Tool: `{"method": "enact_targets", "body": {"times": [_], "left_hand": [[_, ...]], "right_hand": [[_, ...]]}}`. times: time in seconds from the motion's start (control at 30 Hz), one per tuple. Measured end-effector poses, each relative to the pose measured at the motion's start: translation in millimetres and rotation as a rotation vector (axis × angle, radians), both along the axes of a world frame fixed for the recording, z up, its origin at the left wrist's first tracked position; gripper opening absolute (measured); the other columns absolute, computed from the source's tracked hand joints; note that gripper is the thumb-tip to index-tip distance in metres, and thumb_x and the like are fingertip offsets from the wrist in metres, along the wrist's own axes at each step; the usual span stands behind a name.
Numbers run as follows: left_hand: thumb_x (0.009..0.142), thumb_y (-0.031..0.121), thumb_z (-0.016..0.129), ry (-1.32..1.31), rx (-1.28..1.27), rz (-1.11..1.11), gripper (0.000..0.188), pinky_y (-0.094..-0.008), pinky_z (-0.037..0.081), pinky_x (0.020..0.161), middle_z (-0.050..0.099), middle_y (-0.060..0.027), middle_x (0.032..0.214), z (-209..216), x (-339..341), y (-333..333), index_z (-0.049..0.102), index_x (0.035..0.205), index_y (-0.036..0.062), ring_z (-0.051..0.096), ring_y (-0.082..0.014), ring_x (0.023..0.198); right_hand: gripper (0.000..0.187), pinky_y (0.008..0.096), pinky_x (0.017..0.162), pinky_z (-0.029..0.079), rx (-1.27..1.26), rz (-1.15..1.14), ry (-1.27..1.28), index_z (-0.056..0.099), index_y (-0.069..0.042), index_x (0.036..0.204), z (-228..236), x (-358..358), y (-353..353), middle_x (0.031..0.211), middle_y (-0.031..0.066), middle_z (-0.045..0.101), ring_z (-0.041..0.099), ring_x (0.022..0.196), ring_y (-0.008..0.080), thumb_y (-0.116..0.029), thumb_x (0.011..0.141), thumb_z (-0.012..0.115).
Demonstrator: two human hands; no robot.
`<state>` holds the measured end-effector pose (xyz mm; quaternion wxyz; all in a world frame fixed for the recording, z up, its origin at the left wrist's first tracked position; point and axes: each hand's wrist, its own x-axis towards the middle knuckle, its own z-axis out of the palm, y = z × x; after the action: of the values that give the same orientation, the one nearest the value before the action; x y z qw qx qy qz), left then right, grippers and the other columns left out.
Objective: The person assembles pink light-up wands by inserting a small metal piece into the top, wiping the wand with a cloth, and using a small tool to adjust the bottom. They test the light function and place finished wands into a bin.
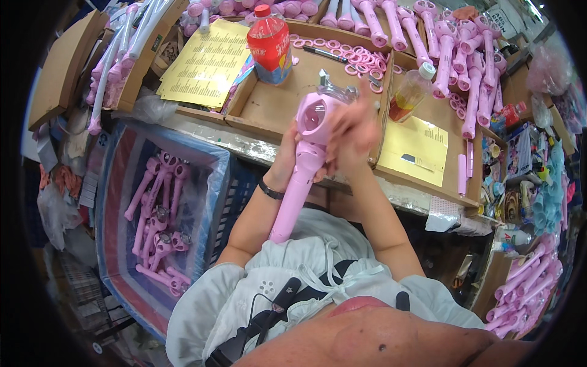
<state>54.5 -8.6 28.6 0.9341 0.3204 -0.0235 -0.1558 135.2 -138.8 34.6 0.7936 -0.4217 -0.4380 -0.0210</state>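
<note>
A pink toy wand (298,177) slants up from my lap, its round head with an oval opening pointing away from me. Clear and silvery parts (333,88) stick out at the top of that head. My left hand (286,150) is wrapped round the wand just below the head, from the left side. At the right side of the head is my right hand (353,131); its fingers are smeared by motion, and I cannot make out whether they hold any part.
Beyond my hands, a cardboard tray (263,110) carries a red-capped bottle (269,52), a marker (325,54) and pink rings (367,61). A white-capped bottle (413,92) and yellow sheet (422,147) are right. Lined bin (109,202) with pink wands (160,196) stands left.
</note>
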Motion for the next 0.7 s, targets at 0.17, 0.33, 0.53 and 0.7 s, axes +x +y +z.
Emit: {"method": "enact_targets", "body": {"times": [0.17,0.33,0.53,0.7], "left_hand": [[0.092,0.063,0.025,0.084,0.249,0.085,0.07,-0.0271,0.05,0.048,0.063,-0.0119,0.088,1,-2,-5,0.05,0.115,0.0025,0.062,-0.019,0.057],[0.091,0.063,0.033,-0.038,0.373,0.218,0.069,-0.0231,0.052,0.07,0.062,-0.0093,0.1,4,4,-1,0.047,0.123,0.0036,0.063,-0.0151,0.083],[0.087,0.069,0.025,0.2,0.139,0.062,0.076,-0.0304,0.05,0.039,0.064,-0.0146,0.082,2,-8,3,0.047,0.123,0.006,0.062,-0.0224,0.052],[0.079,0.08,0.021,0.206,0.107,0.159,0.087,-0.0284,0.042,0.034,0.062,-0.0125,0.068,-12,-16,12,0.053,0.117,0.0086,0.053,-0.0208,0.041]], "right_hand": [[0.044,0.0267,0.083,0.044,0.012,-0.301,0.496,0.03,-0.005,0.133,13,2,-1,0.106,0.0073,0.054,0.054,0.092,0.012,-0.023,0.097,0.046],[0.052,0.0265,0.08,0.042,0.075,-0.207,0.446,0.018,-0.005,0.139,9,-29,15,0.099,0.0062,0.053,0.051,0.082,0.0129,-0.025,0.098,0.042],[0.055,0.0327,0.083,0.043,-0.1,-0.265,0.203,0.019,-0.005,0.136,13,-2,17,0.105,0.0139,0.053,0.054,0.093,0.0217,-0.025,0.094,0.049],[0.032,0.0308,0.091,0.042,-0.644,-0.352,0.106,0.044,-0.003,0.124,13,10,-6,0.111,0.0118,0.056,0.054,0.102,0.0223,-0.018,0.096,0.046]]}}
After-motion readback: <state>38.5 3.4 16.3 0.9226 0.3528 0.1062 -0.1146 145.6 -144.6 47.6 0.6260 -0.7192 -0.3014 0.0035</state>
